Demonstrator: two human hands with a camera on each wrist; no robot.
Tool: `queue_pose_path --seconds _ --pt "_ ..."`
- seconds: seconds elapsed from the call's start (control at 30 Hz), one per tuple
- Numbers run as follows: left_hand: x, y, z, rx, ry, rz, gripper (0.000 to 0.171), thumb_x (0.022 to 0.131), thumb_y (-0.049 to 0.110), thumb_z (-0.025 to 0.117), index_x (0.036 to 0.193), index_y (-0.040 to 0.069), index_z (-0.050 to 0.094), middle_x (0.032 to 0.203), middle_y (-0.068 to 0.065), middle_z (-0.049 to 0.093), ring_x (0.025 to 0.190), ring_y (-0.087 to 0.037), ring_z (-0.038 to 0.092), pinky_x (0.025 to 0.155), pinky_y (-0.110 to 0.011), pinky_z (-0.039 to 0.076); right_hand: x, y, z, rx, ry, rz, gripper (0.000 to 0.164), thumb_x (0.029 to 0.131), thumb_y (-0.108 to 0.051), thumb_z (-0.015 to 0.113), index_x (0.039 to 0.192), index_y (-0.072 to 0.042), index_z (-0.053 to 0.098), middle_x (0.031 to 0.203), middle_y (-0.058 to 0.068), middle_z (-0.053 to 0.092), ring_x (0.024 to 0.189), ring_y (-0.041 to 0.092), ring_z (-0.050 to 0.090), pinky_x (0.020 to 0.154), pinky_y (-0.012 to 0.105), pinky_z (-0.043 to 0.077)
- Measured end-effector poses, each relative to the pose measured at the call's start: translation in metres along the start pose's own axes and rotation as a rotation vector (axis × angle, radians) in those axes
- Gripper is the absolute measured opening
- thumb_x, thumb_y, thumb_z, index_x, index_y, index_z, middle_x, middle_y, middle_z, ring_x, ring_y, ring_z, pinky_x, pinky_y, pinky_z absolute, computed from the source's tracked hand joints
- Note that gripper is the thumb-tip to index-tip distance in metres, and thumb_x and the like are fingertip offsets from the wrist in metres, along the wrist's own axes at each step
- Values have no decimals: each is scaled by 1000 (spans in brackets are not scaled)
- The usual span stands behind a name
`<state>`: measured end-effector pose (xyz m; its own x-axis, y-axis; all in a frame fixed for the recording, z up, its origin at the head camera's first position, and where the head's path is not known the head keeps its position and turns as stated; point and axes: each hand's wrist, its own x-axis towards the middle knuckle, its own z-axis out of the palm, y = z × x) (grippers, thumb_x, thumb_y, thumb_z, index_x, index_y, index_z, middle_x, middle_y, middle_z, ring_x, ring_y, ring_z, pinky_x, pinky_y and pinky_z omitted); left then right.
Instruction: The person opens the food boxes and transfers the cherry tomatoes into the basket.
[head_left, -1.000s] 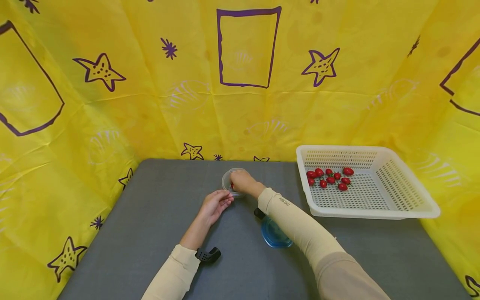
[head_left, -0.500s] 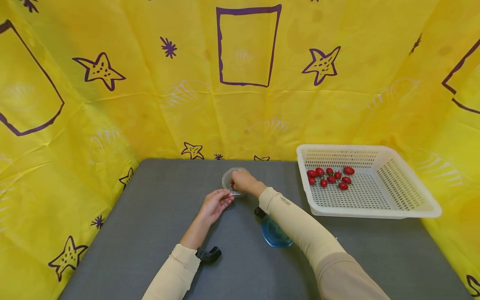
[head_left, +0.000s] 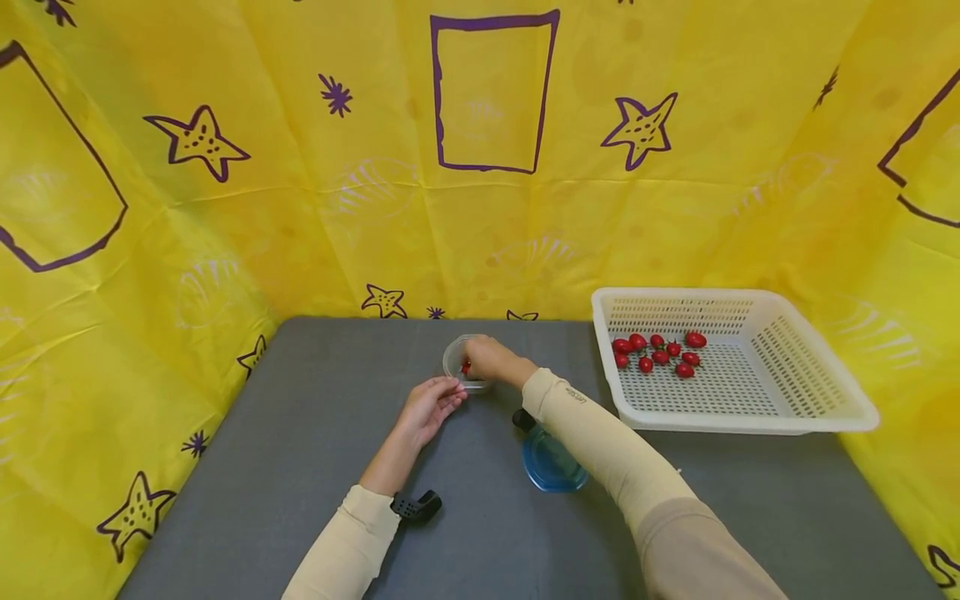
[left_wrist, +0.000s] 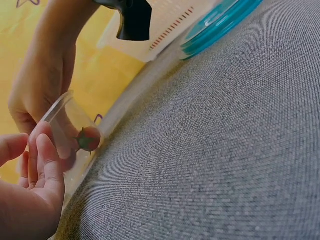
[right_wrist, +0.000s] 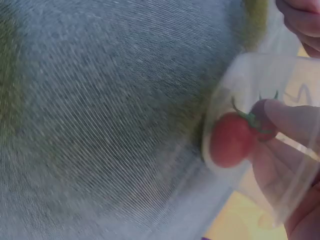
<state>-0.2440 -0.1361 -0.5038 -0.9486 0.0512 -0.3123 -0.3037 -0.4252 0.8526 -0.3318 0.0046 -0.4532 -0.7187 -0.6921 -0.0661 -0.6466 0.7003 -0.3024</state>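
Note:
My left hand pinches the near rim of a small clear plastic container standing on the dark grey table. My right hand reaches down inside that container from the right. In the right wrist view its thumb and fingers grip a cherry tomato with a green stem, partly hidden by the thumb. Beside it, a second cherry tomato lies against the container's wall. Through the clear side, the left wrist view shows a red tomato with its green calyx.
A white perforated basket with several cherry tomatoes stands at the right. Under the right forearm lies a blue lid, partly covered by the sleeve. A yellow patterned cloth hangs behind the grey table.
The right hand has shifted slightly rightward within the container, and its forearm has moved a little with it. The left hand keeps its place at the rim.

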Motion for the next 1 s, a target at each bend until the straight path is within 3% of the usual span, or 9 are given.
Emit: queue_pose_path --seconds 0.17,0.37,0.57,0.77,1.0 --pt "0 -2 -1 6 13 0 11 97 5 54 89 8 59 75 2 66 72 -9 67 70 -21 56 -4 4 -9 67 19 -11 17 87 -8 67 102 -4 74 93 8 73 78 19 59 69 26 52" --pt "1 -2 1 10 29 -4 10 98 4 53 90 6 59 75 0 67 71 -9 67 68 -20 55 -14 11 -33 87 51 -62 16 88 -8 67 102 -3 73 96 10 73 79 20 63 73 30 54" --pt "3 -1 2 11 24 -1 10 98 3 51 91 5 58 75 0 67 70 -9 67 69 -21 55 -26 25 -65 121 61 -44 19 89 -7 66 106 0 72 102 13 73 91 24 67 83 35 55" --pt "5 0 3 20 4 -3 10 98 3 51 91 5 58 74 0 68 69 -9 67 68 -20 54 -40 49 -91 162 131 -40 15 87 -2 66 100 3 72 96 17 73 86 28 67 79 39 55" --pt "5 1 3 34 25 -14 5 98 4 52 98 1 56 74 0 67 69 -9 67 68 -21 55 -65 78 -114 170 175 76 22 88 -6 67 107 5 69 101 21 72 92 32 68 83 43 54"
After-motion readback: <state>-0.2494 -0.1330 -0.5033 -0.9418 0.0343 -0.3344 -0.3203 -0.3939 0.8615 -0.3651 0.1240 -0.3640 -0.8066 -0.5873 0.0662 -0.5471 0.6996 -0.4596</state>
